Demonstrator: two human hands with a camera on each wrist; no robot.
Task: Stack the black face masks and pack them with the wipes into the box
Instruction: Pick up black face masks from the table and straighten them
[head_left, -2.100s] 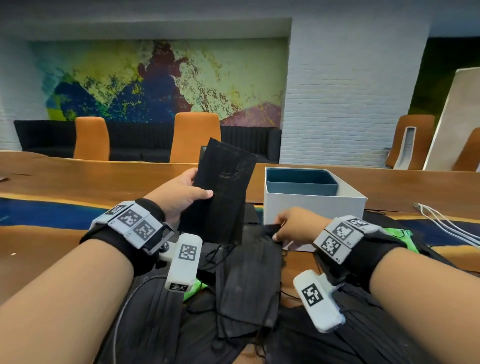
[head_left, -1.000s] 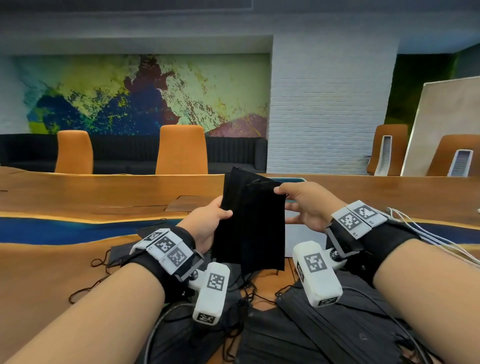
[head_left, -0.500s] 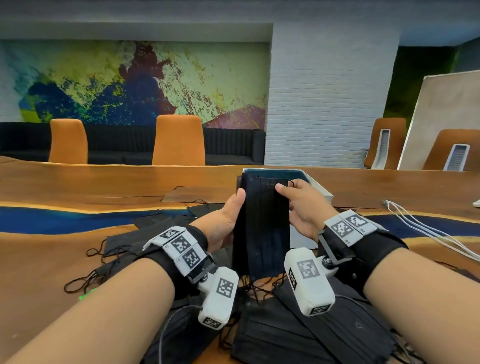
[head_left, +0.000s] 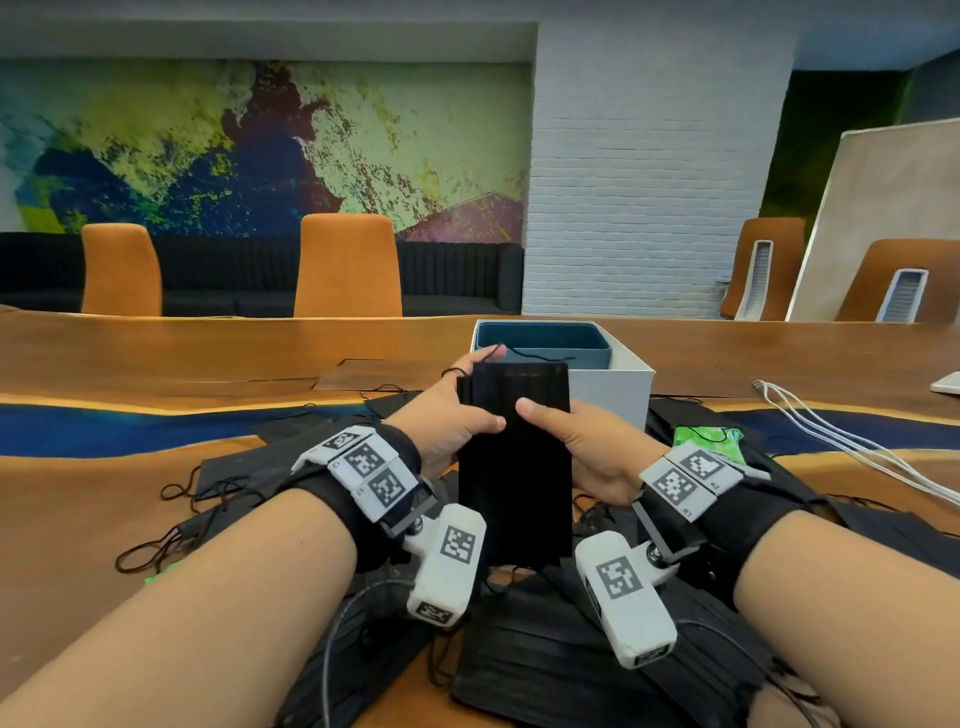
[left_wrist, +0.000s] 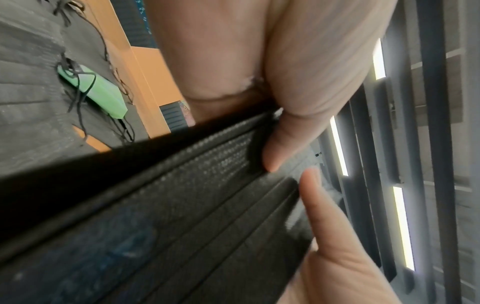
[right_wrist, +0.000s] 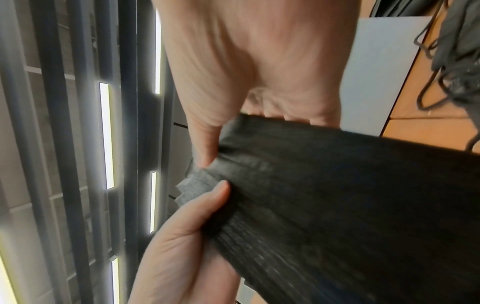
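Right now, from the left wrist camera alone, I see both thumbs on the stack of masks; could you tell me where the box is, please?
Observer: The head view shows the open box standing right behind the stack of masks, which the left hand and right hand grip together.
Operator: Thank you. Is anything in it?
Observer: One black ear loop trails across its blue inside; the bottom is hidden.
Operator: Is the stack squared up?
Observer: Not quite. The right wrist view shows its layers stepped at one corner.
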